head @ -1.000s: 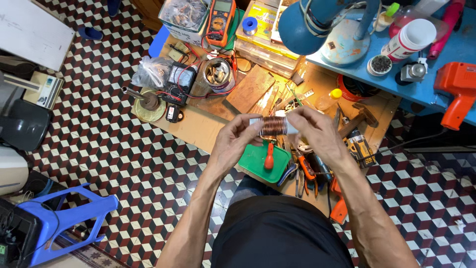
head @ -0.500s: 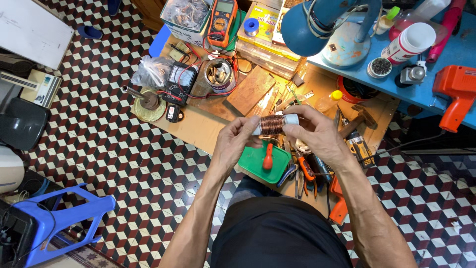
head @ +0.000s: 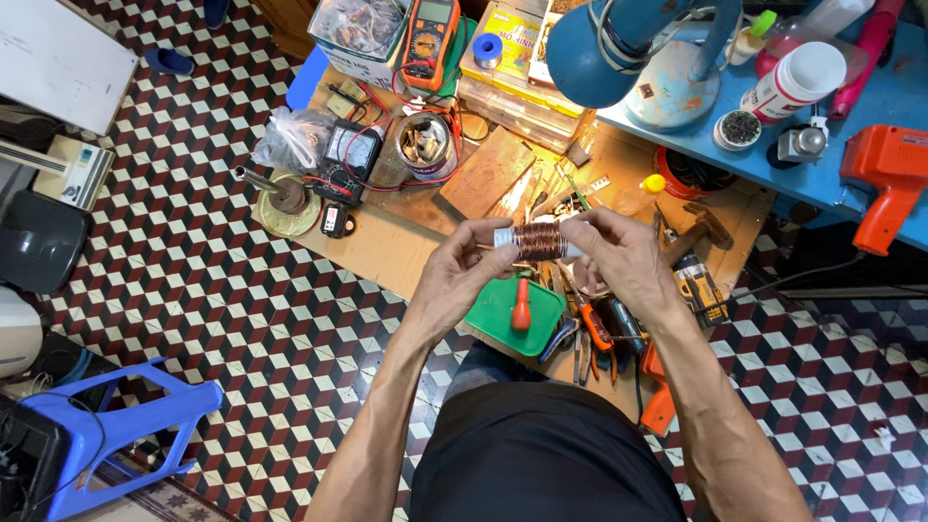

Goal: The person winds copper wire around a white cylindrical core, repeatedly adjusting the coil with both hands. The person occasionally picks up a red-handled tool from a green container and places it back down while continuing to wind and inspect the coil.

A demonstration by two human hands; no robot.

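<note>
Both hands are holding up a small coil of copper wire point(head: 539, 242) in the middle of the scene, above a low wooden board point(head: 387, 246) on the tiled floor. The coil is wound on a white tube, and it is lying sideways. The left hand point(head: 462, 271) is pinching the left end, with its fingers curled around it. The right hand point(head: 626, 259) is gripping the right end, fingers bent close over the tube (the wire in the middle is showing between the two hands).

Just under the coil, a green tray point(head: 493, 314) is sitting with a red-handled screwdriver point(head: 522, 304) on it. Pliers point(head: 592, 333) with orange handles are lying to its right. Farther away, a metal tin point(head: 425, 145) and a black meter point(head: 350, 155) are resting on the board. A blue lamp point(head: 619, 48) is standing on the blue table point(head: 870, 198) at the far right.
</note>
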